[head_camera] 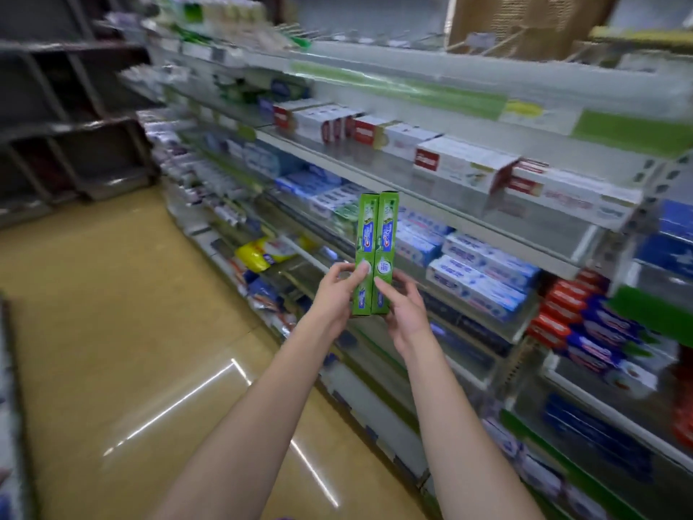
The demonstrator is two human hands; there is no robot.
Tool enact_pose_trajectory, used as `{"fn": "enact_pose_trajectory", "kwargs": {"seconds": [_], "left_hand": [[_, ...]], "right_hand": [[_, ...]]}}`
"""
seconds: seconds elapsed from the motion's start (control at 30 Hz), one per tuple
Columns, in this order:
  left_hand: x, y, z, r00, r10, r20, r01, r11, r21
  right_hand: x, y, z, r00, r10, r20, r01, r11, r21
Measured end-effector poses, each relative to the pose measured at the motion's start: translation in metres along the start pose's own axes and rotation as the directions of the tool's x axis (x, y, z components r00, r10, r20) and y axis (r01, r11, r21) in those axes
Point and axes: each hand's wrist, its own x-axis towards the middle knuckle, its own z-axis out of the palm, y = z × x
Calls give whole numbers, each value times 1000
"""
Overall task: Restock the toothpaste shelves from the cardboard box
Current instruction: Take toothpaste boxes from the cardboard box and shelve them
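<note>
— How far along?
— Midway, I'd judge. Both hands, left hand [333,294] and right hand [403,311], curl their fingers round two upright green cardboard toothpaste cartons [375,253], held before the partly stocked shelves [468,219] at right.
— The box?
— Out of sight.

Glossy green printed card toothpaste boxes [375,253]; polished, reflective yellow floor [112,313]; shelf edges [375,174] perhaps painted metal, blurred.

You get bright, even overhead light, streaks of glare on the floor [180,399] at lower left, and motion blur smearing the bowed shelves [487,227] at right.
</note>
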Motion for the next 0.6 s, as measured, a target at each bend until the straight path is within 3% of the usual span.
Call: {"fn": "enact_pose_trajectory", "kwargs": {"seconds": [0.2, 0.6], "left_hand": [[12, 22, -36, 990, 56, -131, -57, 998, -7], [105, 79, -71, 997, 38, -67, -37, 999, 13]], "right_hand": [[30, 12, 41, 993, 63, 103, -60, 998, -31], [110, -4, 109, 998, -4, 61, 10, 996, -87]]}}
